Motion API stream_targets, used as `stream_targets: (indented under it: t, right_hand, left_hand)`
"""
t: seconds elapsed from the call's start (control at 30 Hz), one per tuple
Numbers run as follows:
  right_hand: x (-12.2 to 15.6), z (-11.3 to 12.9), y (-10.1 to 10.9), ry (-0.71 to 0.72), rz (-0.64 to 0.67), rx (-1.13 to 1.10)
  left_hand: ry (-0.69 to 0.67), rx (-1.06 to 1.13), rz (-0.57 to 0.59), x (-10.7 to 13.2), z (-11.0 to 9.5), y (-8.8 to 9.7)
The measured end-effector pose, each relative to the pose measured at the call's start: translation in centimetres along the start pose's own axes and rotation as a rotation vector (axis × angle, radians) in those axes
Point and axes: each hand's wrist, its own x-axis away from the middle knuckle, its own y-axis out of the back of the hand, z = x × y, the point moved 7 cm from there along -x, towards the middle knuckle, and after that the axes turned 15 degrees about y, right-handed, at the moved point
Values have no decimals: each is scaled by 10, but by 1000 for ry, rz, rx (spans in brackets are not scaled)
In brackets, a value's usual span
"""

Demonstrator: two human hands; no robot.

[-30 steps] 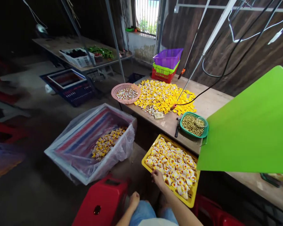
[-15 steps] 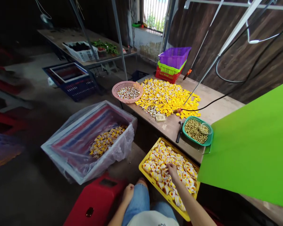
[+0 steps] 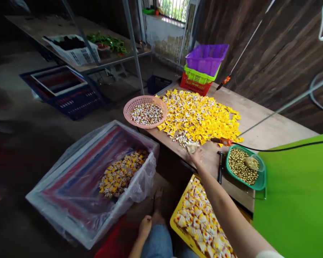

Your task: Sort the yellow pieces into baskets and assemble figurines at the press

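Observation:
My right hand (image 3: 195, 155) reaches over the near edge of the worktable, its fingers closed round a pale, squarish block (image 3: 192, 146) that may be a sponge. Right beside the block lies a small heap of white beads or pieces (image 3: 183, 138), in front of a wide pile of yellow and white figure pieces (image 3: 201, 113). Below my right forearm is a yellow tray (image 3: 181, 229) full of white and yellow figures (image 3: 199, 215). My left hand (image 3: 145, 226) rests closed by my left knee; whatever it may hold is hidden.
A pink basket (image 3: 127, 114) of small pieces stands left of the pile. A hammer (image 3: 220, 167) lies near a green basket (image 3: 261, 183) of gold beads. A soldering iron (image 3: 224, 141) trails a cord. A plastic-lined box (image 3: 70, 200) sits left; a green panel (image 3: 298, 193) stands right.
My right hand has moved from the figures in the yellow tray up to the table and taken hold of the pale block. My view has shifted. My left hand stays by my knee.

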Motion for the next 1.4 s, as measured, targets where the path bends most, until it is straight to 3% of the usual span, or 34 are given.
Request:
stream_targets:
  t: [0.13, 0.27, 0.43, 0.6, 0.7, 0.8, 0.87, 0.93, 1.0, 1.1, 1.23, 1.4]
  right_hand:
    - [-10, -5, -17, -155, -14, 75]
    - [15, -12, -20, -159, -25, 109]
    - [41, -38, -8, -119, 27, 122]
    - [29, -79, 20, -141, 68, 143]
    - [21, -91, 33, -135, 97, 156]
    - [17, -86, 40, -156, 76, 210]
    - [8, -66, 39, -104, 27, 235]
    - [-13, -35, 32, 38, 4, 209]
    - [-44, -6, 19, 170, 19, 154]
    - [-97, 13, -1, 188, 91, 134]
    - [-146, -1, -20, 133, 166, 186]
    - [-172, -24, -22, 168, 153, 187]
  left_hand:
    - [-149, 41, -56, -38, -84, 47]
    - [-390, 60, -127, -52, -195, 68]
    - [-724, 27, -182, -23, -326, 55]
    - [-897, -93, -198, 4, -408, 26]
    - [-948, -248, -304, 4, -439, 14]
    - [-941, -304, -389, -6, -462, 10]
    - [-925, -314, -406, -13, -475, 8]
    - [-938, -323, -406, -17, -487, 5]
    - [-965, -328, -407, -18, -496, 1]
    - [-972, -319, -431, -18, -501, 1]
    - [-945, -286, -447, -18, -501, 6]
    - [-954, -269, -433, -15, -501, 9]
